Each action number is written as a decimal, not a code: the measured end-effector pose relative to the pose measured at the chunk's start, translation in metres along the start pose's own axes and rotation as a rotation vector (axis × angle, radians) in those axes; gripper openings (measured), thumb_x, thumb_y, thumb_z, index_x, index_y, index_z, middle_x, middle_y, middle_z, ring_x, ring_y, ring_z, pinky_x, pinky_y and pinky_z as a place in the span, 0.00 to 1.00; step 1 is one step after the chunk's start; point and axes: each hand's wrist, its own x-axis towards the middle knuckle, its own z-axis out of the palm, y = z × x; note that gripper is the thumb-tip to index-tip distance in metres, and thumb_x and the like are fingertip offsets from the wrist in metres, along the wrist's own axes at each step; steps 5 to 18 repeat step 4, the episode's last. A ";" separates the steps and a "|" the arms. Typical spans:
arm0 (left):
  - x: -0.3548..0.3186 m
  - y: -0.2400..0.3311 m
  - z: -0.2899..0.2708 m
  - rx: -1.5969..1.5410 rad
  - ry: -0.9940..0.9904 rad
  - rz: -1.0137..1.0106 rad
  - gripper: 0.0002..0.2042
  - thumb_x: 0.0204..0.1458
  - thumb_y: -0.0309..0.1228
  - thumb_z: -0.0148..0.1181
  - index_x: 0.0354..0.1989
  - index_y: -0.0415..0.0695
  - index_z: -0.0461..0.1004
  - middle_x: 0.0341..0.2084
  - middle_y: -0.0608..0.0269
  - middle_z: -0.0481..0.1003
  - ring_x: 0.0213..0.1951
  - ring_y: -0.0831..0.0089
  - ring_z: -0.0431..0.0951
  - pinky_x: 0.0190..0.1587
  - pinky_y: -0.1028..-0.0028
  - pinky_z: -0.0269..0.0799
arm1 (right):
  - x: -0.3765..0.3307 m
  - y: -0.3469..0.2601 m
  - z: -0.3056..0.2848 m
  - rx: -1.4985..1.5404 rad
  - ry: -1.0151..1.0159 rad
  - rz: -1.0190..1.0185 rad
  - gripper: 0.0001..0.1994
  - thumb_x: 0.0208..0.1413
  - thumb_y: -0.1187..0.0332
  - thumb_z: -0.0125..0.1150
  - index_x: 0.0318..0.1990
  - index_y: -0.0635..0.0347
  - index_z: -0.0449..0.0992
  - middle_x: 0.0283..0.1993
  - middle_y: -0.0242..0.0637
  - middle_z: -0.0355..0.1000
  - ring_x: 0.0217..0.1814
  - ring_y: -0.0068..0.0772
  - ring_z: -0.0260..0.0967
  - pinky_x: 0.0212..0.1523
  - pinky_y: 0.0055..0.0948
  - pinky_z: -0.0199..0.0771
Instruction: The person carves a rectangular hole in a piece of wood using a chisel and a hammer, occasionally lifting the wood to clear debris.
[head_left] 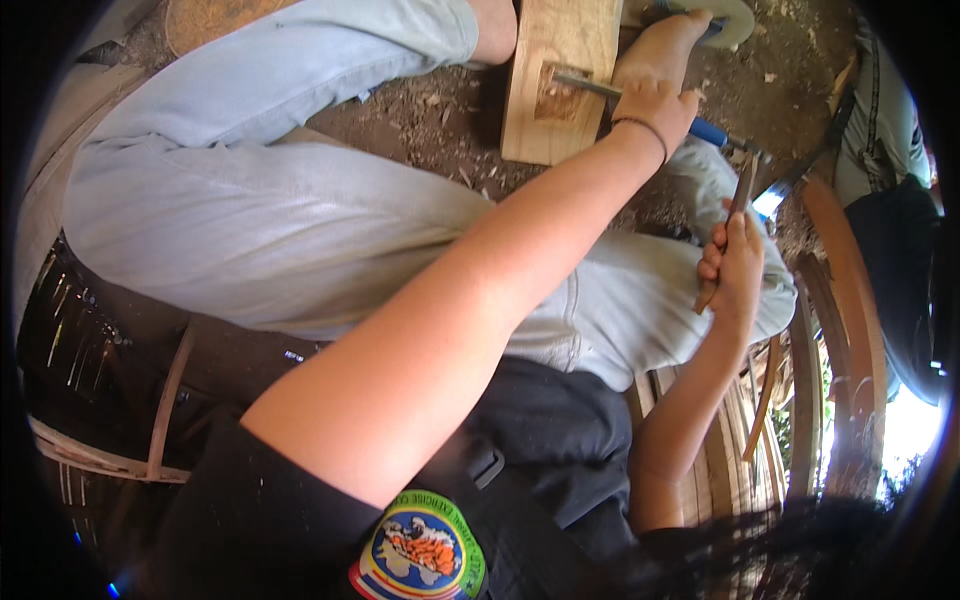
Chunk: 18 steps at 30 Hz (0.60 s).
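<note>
My left hand point(652, 108) is closed round a chisel, with a dark hair tie or band about the wrist. The chisel's metal blade point(590, 85) slants into a rectangular recess in a pale wooden board point(535, 135). Its blue handle point(708, 133) sticks out on the right side of my hand. Further right and nearer to me, my right hand point(738, 258) grips a narrow brown wooden stick point(743, 190), held upright. The stick's upper end is close to the butt of the chisel handle; whether they touch I cannot tell.
Beside the board is a bare foot point(665, 50) in a sandal. Wood chips lie on the dirt floor point(440, 125). My legs in pale trousers point(300, 220) cross the middle. Curved wooden slats point(845, 300) stand at right, near another person's dark clothing point(895, 270).
</note>
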 end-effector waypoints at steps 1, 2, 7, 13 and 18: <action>0.003 -0.002 0.003 0.050 0.059 0.010 0.08 0.51 0.32 0.53 0.37 0.43 0.72 0.35 0.51 0.77 0.44 0.53 0.76 0.46 0.56 0.69 | -0.005 -0.005 0.016 -0.063 -0.024 0.002 0.08 0.60 0.68 0.45 0.42 0.60 0.67 0.24 0.29 0.59 0.15 0.20 0.51 0.14 0.22 0.56; 0.010 -0.002 -0.003 0.021 0.042 0.037 0.08 0.51 0.32 0.54 0.37 0.43 0.71 0.35 0.51 0.77 0.43 0.53 0.76 0.47 0.57 0.69 | -0.025 -0.005 0.031 -0.141 -0.038 0.018 0.09 0.61 0.67 0.45 0.43 0.60 0.67 0.24 0.29 0.59 0.15 0.20 0.50 0.14 0.22 0.56; 0.023 -0.009 -0.008 0.001 -0.030 -0.031 0.10 0.56 0.35 0.48 0.42 0.48 0.73 0.44 0.50 0.74 0.51 0.52 0.72 0.53 0.53 0.63 | -0.059 0.005 0.064 -0.196 -0.070 0.051 0.09 0.62 0.66 0.44 0.44 0.60 0.67 0.24 0.29 0.59 0.15 0.19 0.50 0.14 0.22 0.57; 0.023 -0.009 -0.008 0.001 -0.030 -0.031 0.10 0.56 0.35 0.48 0.42 0.48 0.73 0.44 0.50 0.74 0.51 0.52 0.72 0.53 0.53 0.63 | -0.059 0.005 0.064 -0.196 -0.070 0.051 0.09 0.62 0.66 0.44 0.44 0.60 0.67 0.24 0.29 0.59 0.15 0.19 0.50 0.14 0.22 0.57; 0.023 -0.009 -0.008 0.001 -0.030 -0.031 0.10 0.56 0.35 0.48 0.42 0.48 0.73 0.44 0.50 0.74 0.51 0.52 0.72 0.53 0.53 0.63 | -0.059 0.005 0.064 -0.196 -0.070 0.051 0.09 0.62 0.66 0.44 0.44 0.60 0.67 0.24 0.29 0.59 0.15 0.19 0.50 0.14 0.22 0.57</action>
